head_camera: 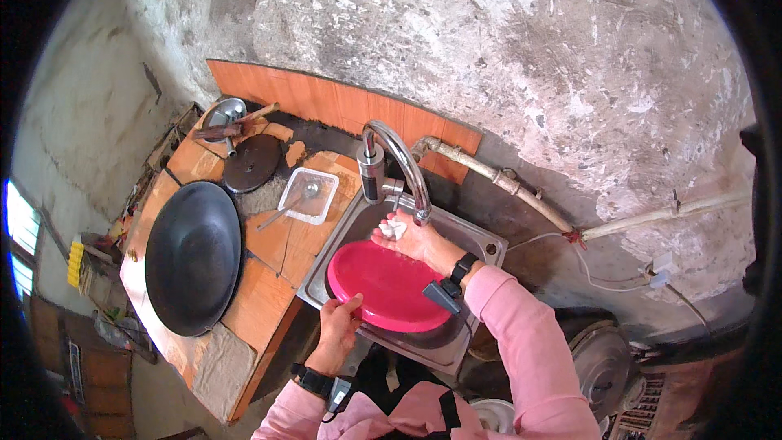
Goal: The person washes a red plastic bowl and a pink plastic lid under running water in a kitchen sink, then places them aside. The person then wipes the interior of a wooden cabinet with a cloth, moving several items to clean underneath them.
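Observation:
A pink plastic basin (391,287) is tilted over the stainless steel sink (449,348), its near left rim gripped by my left hand (339,325). Above the basin's far edge, my right hand (418,239) is palm up under the spout of the chrome faucet (396,145). Several small white pieces (393,229) lie on its fingers; what they are I cannot tell. Whether water is running is not clear.
Left of the sink, a tiled counter holds a large black wok (193,258), a clear plastic container (310,195) with a metal ladle, a dark round lid (252,163) and a grey cloth (224,373). A pipe (504,182) runs along the wall behind the sink.

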The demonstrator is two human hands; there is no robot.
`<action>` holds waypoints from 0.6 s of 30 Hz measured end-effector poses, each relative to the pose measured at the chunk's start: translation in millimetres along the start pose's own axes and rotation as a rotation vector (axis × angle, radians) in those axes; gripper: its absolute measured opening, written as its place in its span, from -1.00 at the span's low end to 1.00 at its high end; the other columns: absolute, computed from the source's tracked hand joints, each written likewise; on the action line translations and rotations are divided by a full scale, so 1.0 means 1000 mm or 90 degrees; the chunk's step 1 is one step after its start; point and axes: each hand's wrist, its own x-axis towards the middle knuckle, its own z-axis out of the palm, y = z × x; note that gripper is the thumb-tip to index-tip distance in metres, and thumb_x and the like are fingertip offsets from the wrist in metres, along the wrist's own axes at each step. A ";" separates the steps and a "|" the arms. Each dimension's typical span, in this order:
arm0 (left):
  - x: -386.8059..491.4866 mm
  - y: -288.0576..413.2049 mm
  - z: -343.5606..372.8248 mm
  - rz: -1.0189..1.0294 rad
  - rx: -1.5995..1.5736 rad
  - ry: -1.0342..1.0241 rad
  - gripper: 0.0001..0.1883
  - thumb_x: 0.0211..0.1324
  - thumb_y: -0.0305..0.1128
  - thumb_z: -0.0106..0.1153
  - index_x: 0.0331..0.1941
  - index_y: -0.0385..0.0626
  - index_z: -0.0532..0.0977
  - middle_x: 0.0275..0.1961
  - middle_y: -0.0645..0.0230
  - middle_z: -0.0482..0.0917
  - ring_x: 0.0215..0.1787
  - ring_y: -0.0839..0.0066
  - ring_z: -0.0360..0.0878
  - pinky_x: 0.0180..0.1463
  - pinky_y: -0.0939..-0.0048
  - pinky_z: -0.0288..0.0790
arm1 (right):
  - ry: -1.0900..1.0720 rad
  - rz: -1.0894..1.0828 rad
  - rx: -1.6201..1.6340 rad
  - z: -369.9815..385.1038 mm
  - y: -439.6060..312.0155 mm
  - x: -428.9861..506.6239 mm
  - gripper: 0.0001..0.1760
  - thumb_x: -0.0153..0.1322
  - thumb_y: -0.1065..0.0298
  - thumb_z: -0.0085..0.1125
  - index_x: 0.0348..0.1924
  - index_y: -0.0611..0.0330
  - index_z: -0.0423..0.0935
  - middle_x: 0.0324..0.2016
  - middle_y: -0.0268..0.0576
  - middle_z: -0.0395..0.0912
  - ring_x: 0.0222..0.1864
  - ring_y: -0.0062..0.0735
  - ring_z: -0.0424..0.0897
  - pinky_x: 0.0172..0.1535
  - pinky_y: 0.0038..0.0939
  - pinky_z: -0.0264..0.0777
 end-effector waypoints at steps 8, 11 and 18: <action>0.009 -0.001 0.003 -0.031 -0.118 -0.009 -0.77 0.11 -0.48 0.23 -0.20 -0.20 0.39 -0.30 0.32 0.56 -0.36 0.46 0.54 -0.26 0.35 0.50 | -0.140 -0.070 -0.090 0.021 -0.013 -0.005 -0.75 0.29 0.60 0.23 -0.15 0.40 0.53 -0.16 -0.01 0.54 -0.02 -0.17 0.52 0.18 -0.08 0.41; 0.008 0.002 0.015 -0.035 -0.114 -0.046 -0.76 0.11 -0.46 0.24 -0.17 -0.19 0.41 -0.30 0.34 0.57 -0.39 0.47 0.53 -0.26 0.35 0.50 | -0.155 0.044 -0.094 0.031 -0.023 -0.028 -0.68 0.33 0.45 0.27 -0.08 0.34 0.50 -0.20 -0.10 0.52 -0.11 -0.31 0.52 0.08 -0.23 0.44; -0.006 0.010 0.033 0.000 -0.008 -0.001 -0.76 0.12 -0.40 0.25 -0.16 -0.13 0.42 -0.25 0.34 0.59 -0.30 0.46 0.58 -0.26 0.34 0.50 | 0.028 0.049 -0.119 0.018 -0.052 -0.030 -0.76 0.36 0.56 0.11 -0.13 0.46 0.41 -0.14 0.10 0.48 -0.12 -0.16 0.52 0.07 -0.27 0.42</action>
